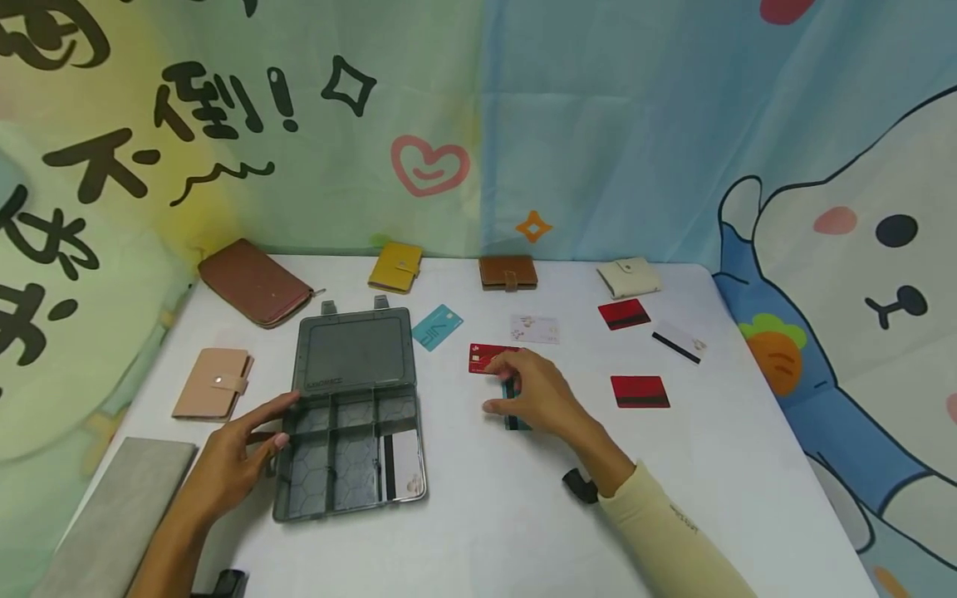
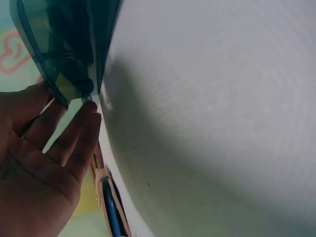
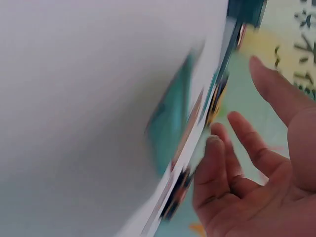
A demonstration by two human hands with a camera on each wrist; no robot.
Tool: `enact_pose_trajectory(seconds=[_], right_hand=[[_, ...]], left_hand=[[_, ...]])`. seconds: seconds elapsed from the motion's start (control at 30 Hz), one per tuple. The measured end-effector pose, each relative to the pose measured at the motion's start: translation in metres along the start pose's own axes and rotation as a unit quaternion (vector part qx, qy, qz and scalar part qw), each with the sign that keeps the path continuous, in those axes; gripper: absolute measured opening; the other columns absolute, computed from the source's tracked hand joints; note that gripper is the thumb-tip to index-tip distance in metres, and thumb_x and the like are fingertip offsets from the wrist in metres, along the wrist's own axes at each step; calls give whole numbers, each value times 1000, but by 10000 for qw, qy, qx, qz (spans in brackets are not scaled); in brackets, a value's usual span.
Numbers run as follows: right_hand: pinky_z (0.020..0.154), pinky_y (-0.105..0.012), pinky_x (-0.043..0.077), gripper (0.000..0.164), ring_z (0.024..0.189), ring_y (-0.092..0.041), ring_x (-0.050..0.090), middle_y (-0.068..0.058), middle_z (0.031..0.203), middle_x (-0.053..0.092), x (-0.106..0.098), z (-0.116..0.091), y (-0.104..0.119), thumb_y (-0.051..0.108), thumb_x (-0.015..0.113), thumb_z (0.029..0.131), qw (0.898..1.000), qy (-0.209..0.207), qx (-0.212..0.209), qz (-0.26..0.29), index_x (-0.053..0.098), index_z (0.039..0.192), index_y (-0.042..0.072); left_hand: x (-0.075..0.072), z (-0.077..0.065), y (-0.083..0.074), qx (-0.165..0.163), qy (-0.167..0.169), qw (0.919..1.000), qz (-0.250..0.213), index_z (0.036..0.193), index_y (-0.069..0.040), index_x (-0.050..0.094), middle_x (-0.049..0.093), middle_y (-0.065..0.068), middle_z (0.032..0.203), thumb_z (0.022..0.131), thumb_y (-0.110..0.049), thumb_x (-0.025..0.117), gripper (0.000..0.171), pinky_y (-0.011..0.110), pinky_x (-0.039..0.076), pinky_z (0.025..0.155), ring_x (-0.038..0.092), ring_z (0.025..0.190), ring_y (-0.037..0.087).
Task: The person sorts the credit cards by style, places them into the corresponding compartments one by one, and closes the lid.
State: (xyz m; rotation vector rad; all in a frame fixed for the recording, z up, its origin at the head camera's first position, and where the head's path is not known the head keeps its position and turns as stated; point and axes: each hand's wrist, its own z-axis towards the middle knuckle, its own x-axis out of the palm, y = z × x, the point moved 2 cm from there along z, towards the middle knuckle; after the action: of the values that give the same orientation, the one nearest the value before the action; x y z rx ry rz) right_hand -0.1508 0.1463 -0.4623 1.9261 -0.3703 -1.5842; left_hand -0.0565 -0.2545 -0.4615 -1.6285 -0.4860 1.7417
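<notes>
In the head view, my left hand rests its thumb and index finger on the left edge of an open-lidded grey plastic compartment box. Its fingers look nearly straight at the box's side in the left wrist view. A white card with a black stripe lies in the box's lower right compartment. My right hand hovers with thumb and fingers apart over a teal card with a dark stripe, partly hidden by it. Just beyond, a red card is overlapped by the fingers.
Nearby lie a blue card, a pale card, two red cards and a white striped card. Wallets line the back, including a brown one and a yellow one. A pink wallet and grey case sit left.
</notes>
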Motion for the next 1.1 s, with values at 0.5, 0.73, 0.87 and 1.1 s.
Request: enact_pose_trajectory(seconds=[0.5,0.73,0.87,1.1], right_hand=[[67,-28,43,57,87,-19,50,-5,95,52,-13,-1,-38,32,94,66,9953,447,735,-443,57,106,14],[61,-27,52,42,71,-18,57,-3,88,59,-8,-3,-27,17,87,77,9945,639,137,821,57,106,16],[59,-31,60,33,60,-27,63,-8,89,61,-3,-7,-16,14,82,82,9741,1139,-109,1949,60,107,15],[63,-36,63,33,60,-35,66,-13,85,68,15,-10,16,16,82,83,9345,1533,-175,3208,63,109,9]], left_hand=[[0,-1,0,-87,49,9999,-77,147,-17,50,57,14,143,90,2,68,63,48,58,90,61,120,37],[0,0,-1,-104,53,9999,-128,147,-16,50,57,15,144,90,3,68,63,49,57,92,61,120,38],[0,0,0,-94,52,9999,-116,148,-16,49,57,14,144,90,2,68,63,49,57,92,61,120,37],[0,-1,1,-30,29,10000,-27,148,-16,49,57,13,143,90,2,68,63,47,57,90,60,120,35]])
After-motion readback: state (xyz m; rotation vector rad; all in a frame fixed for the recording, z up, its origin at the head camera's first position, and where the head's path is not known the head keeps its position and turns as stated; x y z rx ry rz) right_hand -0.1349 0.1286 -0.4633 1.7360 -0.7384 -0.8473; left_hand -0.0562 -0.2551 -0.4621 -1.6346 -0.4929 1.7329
